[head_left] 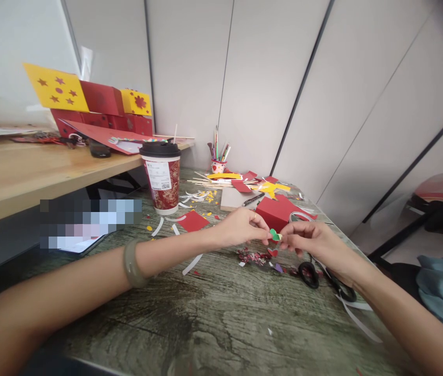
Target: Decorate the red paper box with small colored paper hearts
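Between my two hands, above the table, is a small green paper cutout (pixel 275 235) with a pale yellowish edge on its right. My left hand (pixel 244 227) pinches its left side between thumb and fingers. The fingertips of my right hand (pixel 313 241) close on its right end. Just behind them sits a red paper box (pixel 278 209), with a ring of white tape or paper (pixel 301 215) by my right fingers. Below my hands lies a heap of red and pink shiny scraps (pixel 254 256). Black-handled scissors (pixel 309 275) rest under my right hand, partly hidden.
A lidded paper cup (pixel 161 177) stands left, near a lit phone (pixel 88 235). Farther back are a pot of pens (pixel 218 166), wooden sticks (pixel 209 181), and a red paper square (pixel 193 221). Decorated red and yellow boxes (pixel 102 96) sit on a raised wooden shelf (pixel 49 169).
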Motion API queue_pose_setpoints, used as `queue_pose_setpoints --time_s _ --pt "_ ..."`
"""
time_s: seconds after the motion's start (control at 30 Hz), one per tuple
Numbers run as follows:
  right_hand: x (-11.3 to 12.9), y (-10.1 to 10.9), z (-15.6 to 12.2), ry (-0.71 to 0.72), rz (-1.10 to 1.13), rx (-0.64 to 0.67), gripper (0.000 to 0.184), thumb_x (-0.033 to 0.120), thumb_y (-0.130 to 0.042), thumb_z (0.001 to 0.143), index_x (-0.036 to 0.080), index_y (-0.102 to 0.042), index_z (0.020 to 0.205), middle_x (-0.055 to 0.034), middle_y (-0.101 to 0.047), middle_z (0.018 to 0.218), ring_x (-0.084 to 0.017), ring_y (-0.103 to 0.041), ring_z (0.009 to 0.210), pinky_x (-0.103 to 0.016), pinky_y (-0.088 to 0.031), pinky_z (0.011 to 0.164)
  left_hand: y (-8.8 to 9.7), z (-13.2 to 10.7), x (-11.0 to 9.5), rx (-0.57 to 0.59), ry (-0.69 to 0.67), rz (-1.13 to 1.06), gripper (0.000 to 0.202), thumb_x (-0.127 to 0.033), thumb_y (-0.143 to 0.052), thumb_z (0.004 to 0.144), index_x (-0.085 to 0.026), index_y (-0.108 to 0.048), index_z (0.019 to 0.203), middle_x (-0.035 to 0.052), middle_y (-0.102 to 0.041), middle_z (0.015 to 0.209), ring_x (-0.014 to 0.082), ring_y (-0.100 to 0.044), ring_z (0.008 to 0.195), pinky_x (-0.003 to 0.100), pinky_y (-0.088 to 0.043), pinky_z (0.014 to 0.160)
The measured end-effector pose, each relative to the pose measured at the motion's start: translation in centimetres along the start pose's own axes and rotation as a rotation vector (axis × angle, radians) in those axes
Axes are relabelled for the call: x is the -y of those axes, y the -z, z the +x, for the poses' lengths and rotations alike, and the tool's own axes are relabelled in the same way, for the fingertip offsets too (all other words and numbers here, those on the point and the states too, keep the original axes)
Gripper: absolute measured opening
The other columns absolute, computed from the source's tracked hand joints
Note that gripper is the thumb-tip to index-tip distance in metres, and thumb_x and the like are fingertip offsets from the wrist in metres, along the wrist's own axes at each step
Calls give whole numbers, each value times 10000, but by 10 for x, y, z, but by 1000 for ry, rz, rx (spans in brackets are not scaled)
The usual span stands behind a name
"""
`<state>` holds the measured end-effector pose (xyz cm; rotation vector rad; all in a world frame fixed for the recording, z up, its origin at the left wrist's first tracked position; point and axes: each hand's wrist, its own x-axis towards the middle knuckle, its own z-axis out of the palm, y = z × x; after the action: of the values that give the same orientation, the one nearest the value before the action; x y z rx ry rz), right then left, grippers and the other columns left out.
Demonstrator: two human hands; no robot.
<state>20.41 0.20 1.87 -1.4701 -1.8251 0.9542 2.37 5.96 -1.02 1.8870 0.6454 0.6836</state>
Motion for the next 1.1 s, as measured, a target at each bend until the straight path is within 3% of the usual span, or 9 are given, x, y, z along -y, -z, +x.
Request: queue_pose_setpoints --time_s 0.3,0.53,0.87,1.0,1.1 --pt "2 -2 -1 26 14 -49 102 228 -528 702 188 -618 678 18 -595 612 -89 -504 564 -212 -377 504 -6 -3 -10 -84 30 -16 130 -250 -601 635 -122 -591 656 -12 -519 555 61 -411 487 207 -321 471" --pt "2 -4 0 39 45 -51 68 225 -568 677 187 -625 673 31 -554 577 -76 -454 521 -214 -363 491 -8 -5 -13 -142 11 -35 152 -272 -622 626 -128 -574 644 -18 -516 561 60 -418 498 208 -331 478" --pt "5 -4 -3 41 103 -39 86 217 -554 691 182 -633 687 6 -609 623 -88 -520 566 -210 -403 515 -13 -9 -21 -181 75 -318 166 -199 -671 606 -127 -529 653 -19 -546 605 52 -489 534 219 -410 537" --pt "5 -4 -4 50 122 -65 95 240 -570 694 177 -641 684 -14 -630 658 -98 -539 584 -218 -413 521 -12 -11 -24 -185 104 -395 213 -178 -684 604 -143 -564 776 -15 -574 646 60 -512 551 230 -417 552" --pt "4 -4 -4 59 140 -81 101 257 -585 696 178 -647 686 -13 -640 660 -97 -546 585 -215 -411 520 -12 -10 -22 -186 100 -407 156 -167 -671 615 -135 -597 748 -3 -585 670 67 -522 584 239 -428 582"
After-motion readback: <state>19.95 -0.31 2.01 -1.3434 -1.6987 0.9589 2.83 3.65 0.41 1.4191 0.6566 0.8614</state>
